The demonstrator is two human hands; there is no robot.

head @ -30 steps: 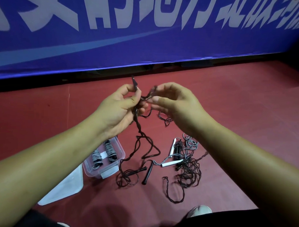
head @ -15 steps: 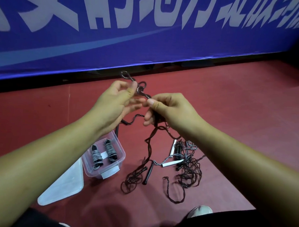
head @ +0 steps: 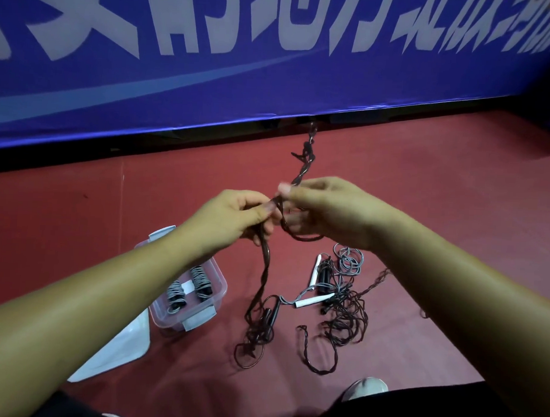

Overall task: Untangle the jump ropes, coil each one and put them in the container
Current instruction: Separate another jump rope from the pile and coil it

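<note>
One lid (head: 113, 355): translucent white, flat on the red floor (head: 61, 230), just beside the near-left corner of the container (head: 221, 289).
container: clear plastic box, open at the top, upright on the floor. The left forearm (head: 122, 280) crosses in front of its far-left part.
coiled ropes (head: 201, 279): two grey-and-black wound bundles, side by side inside the container, with a white strip between them.
left hand (head: 232, 219): raised above the floor. Fingers curled, thumb and forefinger pinching the dark rope (head: 265, 264).
dark rope: twisted brown cord. Its upper part rises above both hands and carries a small kinked knot. A short loop hangs under the right hand (head: 330, 210). The long run drops from the left hand to a loose heap on the floor, right of the container.
right hand: just beside the left hand, slightly higher. Thumb and forefinger pinch the same cord; the other fingers curl beneath.
black handle (head: 274, 310): on the floor, at the heap.
white handles (head: 313, 301): two, on the floor, joined to the grey rope (head: 348, 260).
grey rope: loose loops on the floor, below the right forearm (head: 437, 278).
tangle (head: 347, 318): dark and grey cords intertwined on the floor, partly hidden by the right forearm.
shoe (head: 365, 388): pale toe at the lower edge.
banner (head: 273, 82): blue with white characters, across the back.
</note>
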